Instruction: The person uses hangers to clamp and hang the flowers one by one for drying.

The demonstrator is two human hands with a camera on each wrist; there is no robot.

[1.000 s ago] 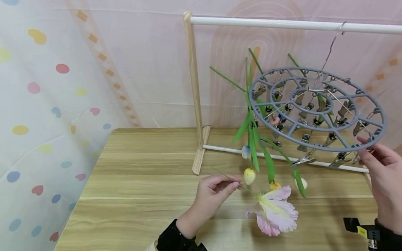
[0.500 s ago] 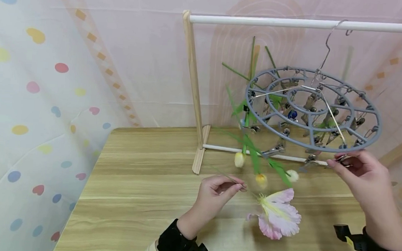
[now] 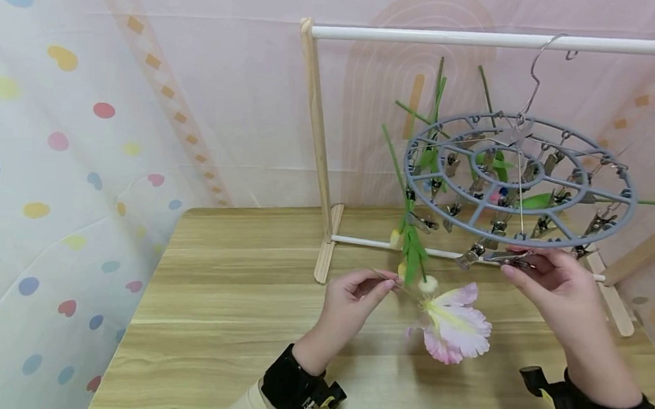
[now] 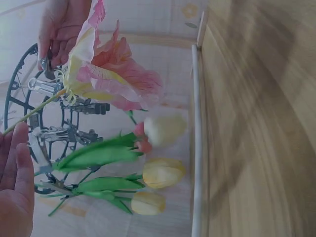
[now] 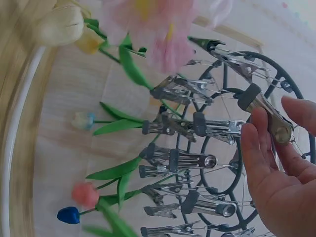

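Head view bright, even, soft shadows; wrist views dimmer, motion-blurred, edge-distorted.

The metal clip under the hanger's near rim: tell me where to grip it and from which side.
Pinch the metal clip by its two flat handle ends, coming from below the round hanger on the near side, as the right hand does now. It dangles beneath the rim with handles toward the person. The left hand holds the pink flower by its stem.

Right hand (image 5: 276,173) fingers (image 5: 254,143) pinch a metal clip (image 5: 264,112) on the round hanger (image 5: 232,163).
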